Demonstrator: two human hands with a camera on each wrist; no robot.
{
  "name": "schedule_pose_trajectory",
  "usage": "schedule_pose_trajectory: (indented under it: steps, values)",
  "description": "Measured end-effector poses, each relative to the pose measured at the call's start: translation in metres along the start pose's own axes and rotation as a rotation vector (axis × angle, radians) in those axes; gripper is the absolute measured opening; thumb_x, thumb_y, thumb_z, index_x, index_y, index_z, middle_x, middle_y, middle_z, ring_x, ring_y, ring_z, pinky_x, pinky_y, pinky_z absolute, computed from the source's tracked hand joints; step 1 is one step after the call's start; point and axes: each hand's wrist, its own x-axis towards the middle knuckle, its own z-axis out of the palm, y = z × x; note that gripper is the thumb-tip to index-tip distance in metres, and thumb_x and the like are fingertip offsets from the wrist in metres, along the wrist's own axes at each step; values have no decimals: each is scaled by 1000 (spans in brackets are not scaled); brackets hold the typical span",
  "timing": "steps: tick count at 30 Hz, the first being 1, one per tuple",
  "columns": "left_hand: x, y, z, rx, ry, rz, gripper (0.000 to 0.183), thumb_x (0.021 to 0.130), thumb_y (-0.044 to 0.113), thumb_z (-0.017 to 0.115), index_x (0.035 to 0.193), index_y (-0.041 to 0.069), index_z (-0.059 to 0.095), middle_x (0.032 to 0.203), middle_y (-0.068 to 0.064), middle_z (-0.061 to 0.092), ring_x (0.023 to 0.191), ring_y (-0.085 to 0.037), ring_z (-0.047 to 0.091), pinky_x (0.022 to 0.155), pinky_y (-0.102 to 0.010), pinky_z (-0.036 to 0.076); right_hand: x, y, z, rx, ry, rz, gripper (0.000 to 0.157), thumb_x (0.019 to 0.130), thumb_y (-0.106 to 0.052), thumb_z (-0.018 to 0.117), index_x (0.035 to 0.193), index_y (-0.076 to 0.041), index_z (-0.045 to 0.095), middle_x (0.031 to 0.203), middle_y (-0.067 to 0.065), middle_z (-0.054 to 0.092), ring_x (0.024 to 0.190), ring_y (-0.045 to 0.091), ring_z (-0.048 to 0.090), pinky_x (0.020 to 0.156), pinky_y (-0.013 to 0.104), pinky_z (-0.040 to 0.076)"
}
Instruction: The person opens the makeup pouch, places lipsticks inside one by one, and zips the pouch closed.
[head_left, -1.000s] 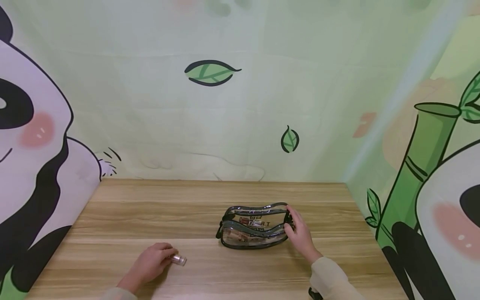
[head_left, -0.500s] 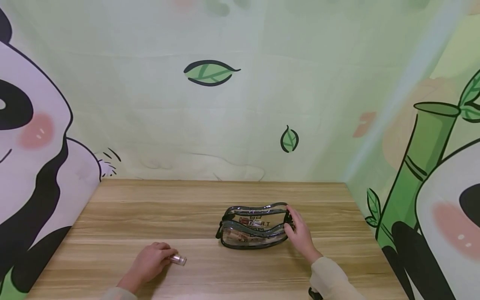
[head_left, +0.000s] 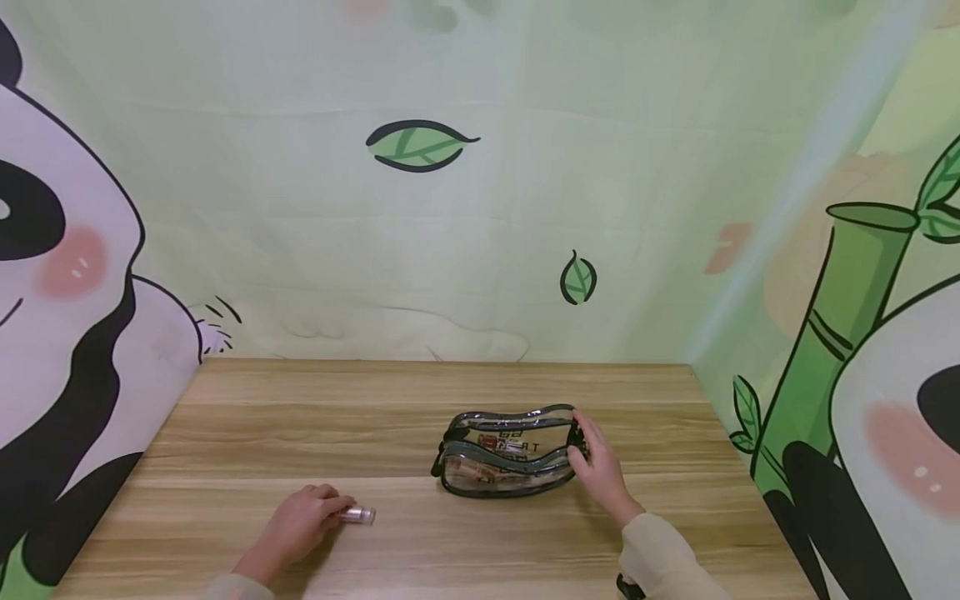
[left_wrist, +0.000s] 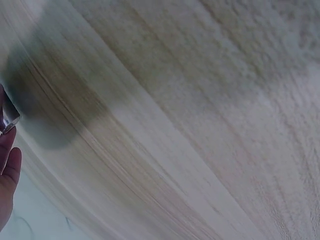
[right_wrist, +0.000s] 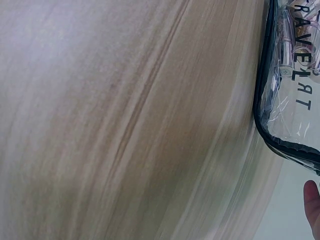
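My left hand (head_left: 300, 523) is low over the table, left of centre, and grips a small shiny pinkish-silver tube (head_left: 360, 516) whose end sticks out past the fingertips. In the left wrist view the tube (left_wrist: 11, 109) shows at the left edge, above the thumb. Further right stands a clear plastic travel pouch (head_left: 532, 482) with black trim, its top unzipped and gaping. My right hand (head_left: 600, 471) holds the pouch's right end between thumb and fingers. Through its printed wall, in the right wrist view, several small tubes (right_wrist: 286, 42) show inside.
A wood-grain table (head_left: 420, 558) lies under both hands and the pouch. Behind it hangs a pale green backdrop (head_left: 300, 233) with leaves, bamboo and pandas. A black band (head_left: 630, 587) sits at the right sleeve.
The tube's protruding end has swung slightly upward and to the right in my left hand. My right hand and the pouch have stayed in place.
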Motion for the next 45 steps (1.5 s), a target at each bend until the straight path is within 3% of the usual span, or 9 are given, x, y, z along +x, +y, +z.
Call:
schedule_pose_trajectory:
  steps: [13,24,36,45]
  values:
    - [4,0,-5,5,64,-49,31,65,13,74,94,18,68,80,3,60,70,-14,55,59,-29,48,1,1,1,0,12,-5,55,81,-8,50,134,-6,37,135,19,39,122,36,38,95,53,36]
    - [14,1,-9,-13,140,-45,32,65,9,74,95,13,67,82,0,61,72,-18,57,63,-34,49,1,1,1,-5,21,-19,54,81,-7,50,133,-5,37,134,19,39,121,36,39,93,52,38]
    - [28,6,-21,-65,149,-71,27,71,10,71,98,12,67,85,-2,62,77,-20,58,62,-36,49,0,0,0,12,1,-7,54,82,-8,49,134,-6,35,136,19,37,122,37,37,93,53,38]
    - [41,11,-27,-76,179,-42,27,72,12,71,99,14,66,88,-2,61,79,-22,58,66,-37,49,0,1,1,-1,0,2,54,82,-8,49,135,-6,35,136,18,37,123,36,37,93,52,37]
